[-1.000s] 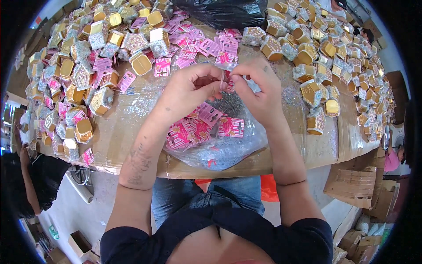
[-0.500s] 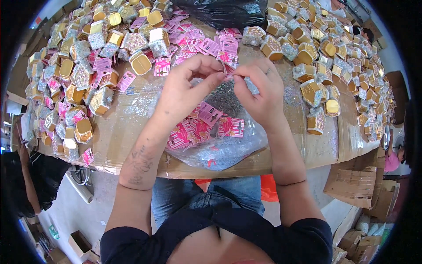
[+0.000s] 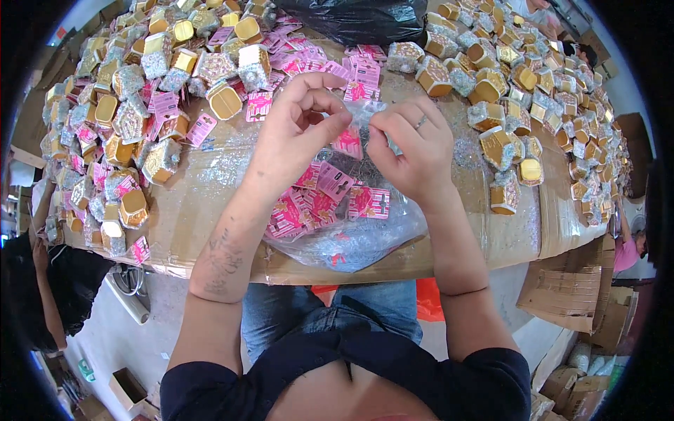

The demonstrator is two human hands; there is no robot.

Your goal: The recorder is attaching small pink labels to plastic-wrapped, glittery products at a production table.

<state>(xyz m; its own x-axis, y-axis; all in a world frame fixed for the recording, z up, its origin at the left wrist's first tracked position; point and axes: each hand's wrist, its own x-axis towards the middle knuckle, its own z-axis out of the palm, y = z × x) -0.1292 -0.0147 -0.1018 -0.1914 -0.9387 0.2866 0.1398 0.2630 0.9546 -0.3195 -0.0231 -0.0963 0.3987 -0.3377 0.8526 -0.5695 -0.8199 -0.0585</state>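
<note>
My left hand [image 3: 302, 116] is raised over a clear plastic bag [image 3: 358, 245], thumb and forefinger pinched together. Facing it a short way off, my right hand [image 3: 411, 144] is closed too, fingertips pressed together and a ring on one finger. Whatever thin thing either pinch holds is too small to make out. A small pink card [image 3: 347, 143] shows just below my left fingertips, between the hands; whether it hangs from them or lies on the bag, I cannot tell. Several pink striped cards [image 3: 302, 210] lie on the bag by a tangle of silvery strands [image 3: 365, 170].
Gold-and-glitter house-shaped ornaments [image 3: 225, 100] pile up at left, mixed with pink cards, and more ornaments [image 3: 491, 85] fill the right. A black plastic bag [image 3: 354, 21] lies at the far side. Cardboard [image 3: 203, 228] covers the table. Another person's arm [image 3: 48, 295] is at far left.
My hands have moved apart, their fingertips no longer meeting. The pink card now shows below them, where silvery strands were visible before. At far left, the other person's arms have shifted.
</note>
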